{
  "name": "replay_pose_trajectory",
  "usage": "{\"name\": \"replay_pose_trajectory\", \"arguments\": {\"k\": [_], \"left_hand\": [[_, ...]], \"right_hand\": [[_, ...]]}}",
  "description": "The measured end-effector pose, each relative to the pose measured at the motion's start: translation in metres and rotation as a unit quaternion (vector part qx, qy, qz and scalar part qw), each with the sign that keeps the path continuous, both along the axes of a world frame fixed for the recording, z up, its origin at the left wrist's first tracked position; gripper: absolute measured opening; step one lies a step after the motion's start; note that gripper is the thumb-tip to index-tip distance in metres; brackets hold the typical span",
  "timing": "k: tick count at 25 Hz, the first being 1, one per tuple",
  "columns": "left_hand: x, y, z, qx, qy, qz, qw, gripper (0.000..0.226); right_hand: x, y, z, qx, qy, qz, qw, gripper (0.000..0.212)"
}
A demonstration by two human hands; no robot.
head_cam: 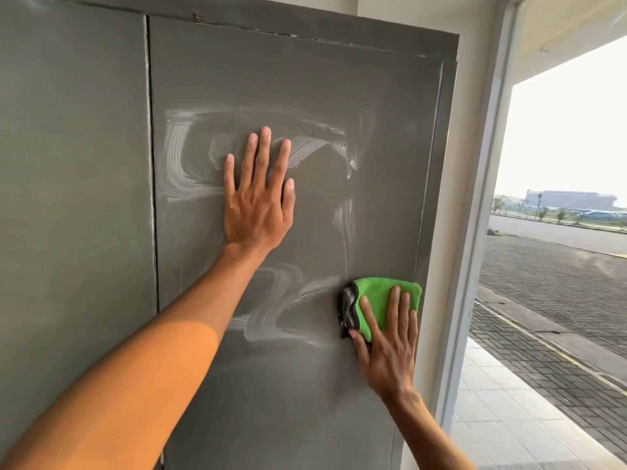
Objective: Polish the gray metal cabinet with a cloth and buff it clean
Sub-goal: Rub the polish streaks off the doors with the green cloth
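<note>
The gray metal cabinet (74, 164) fills the view, with two doors split by a vertical seam. White swirled polish streaks (176, 154) cover the middle of the right door, with more streaks lower down. My left hand (258, 198) lies flat on the right door, fingers straight and spread, pointing up. My right hand (390, 337) presses a folded green cloth (383, 300) with a dark edge against the door near its right edge, fingers straight over the cloth.
A white wall strip and white window frame (475, 232) stand right of the cabinet. Beyond the glass lie a tiled walkway (502, 401), brick paving and a distant building.
</note>
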State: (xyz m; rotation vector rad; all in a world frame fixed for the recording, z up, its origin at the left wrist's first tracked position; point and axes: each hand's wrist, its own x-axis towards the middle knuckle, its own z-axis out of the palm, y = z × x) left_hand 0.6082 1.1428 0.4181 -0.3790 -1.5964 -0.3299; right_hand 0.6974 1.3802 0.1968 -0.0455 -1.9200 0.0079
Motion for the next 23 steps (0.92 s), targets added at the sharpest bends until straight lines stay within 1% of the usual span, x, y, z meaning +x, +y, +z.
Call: {"name": "replay_pose_trajectory", "arguments": {"k": [1,3,5,9,11,13,14,16,17,18,19,20,21,22,23], "left_hand": [[0.000,0.000,0.000,0.001,0.000,0.000,1.000,0.057],[0.000,0.000,0.000,0.003,0.000,0.002,1.000,0.057],[0.000,0.001,0.000,0.006,0.001,0.002,1.000,0.057],[0.001,0.001,0.000,0.001,-0.004,0.006,1.000,0.057],[0.002,0.002,0.000,0.000,-0.004,0.014,1.000,0.058],[0.002,0.001,0.001,0.000,0.002,0.002,1.000,0.058],[0.002,-0.001,0.002,0.001,0.008,-0.013,1.000,0.058],[0.002,-0.012,0.005,-0.007,0.026,-0.047,0.999,0.054],[0.002,-0.019,0.005,-0.019,0.036,-0.064,0.997,0.052],[0.003,-0.029,0.005,-0.031,0.043,-0.076,0.996,0.052],[0.003,-0.040,0.005,-0.039,0.044,-0.081,0.995,0.054],[0.002,-0.054,0.007,-0.037,0.042,-0.080,0.995,0.057],[0.001,-0.069,0.011,-0.025,0.041,-0.074,0.996,0.058],[-0.003,-0.084,0.016,-0.006,0.038,-0.064,0.997,0.059],[-0.007,-0.101,0.020,0.013,0.035,-0.054,0.998,0.059]], "right_hand": [[0.002,0.002,-0.005,0.004,-0.007,0.005,1.000,0.059],[0.000,0.004,0.022,0.006,0.011,0.026,1.000,0.058],[-0.007,-0.002,0.082,-0.003,0.047,0.043,0.998,0.055],[-0.030,-0.034,0.220,-0.043,0.106,0.038,0.993,0.054],[-0.039,-0.055,0.270,-0.064,0.119,0.033,0.990,0.054],[-0.041,-0.077,0.280,-0.059,0.116,0.031,0.991,0.055],[-0.041,-0.083,0.272,-0.032,0.111,0.030,0.993,0.055],[-0.041,-0.086,0.242,0.069,0.086,0.038,0.993,0.055],[-0.040,-0.082,0.233,0.103,0.082,0.039,0.991,0.055],[-0.041,-0.078,0.233,0.094,0.096,0.039,0.990,0.054],[-0.043,-0.080,0.241,0.034,0.124,0.037,0.991,0.054],[-0.044,-0.088,0.253,-0.061,0.150,0.027,0.986,0.054],[-0.046,-0.101,0.267,-0.154,0.165,0.013,0.974,0.056],[-0.049,-0.116,0.278,-0.217,0.168,0.004,0.961,0.058],[-0.052,-0.137,0.284,-0.237,0.164,-0.001,0.958,0.059]]}}
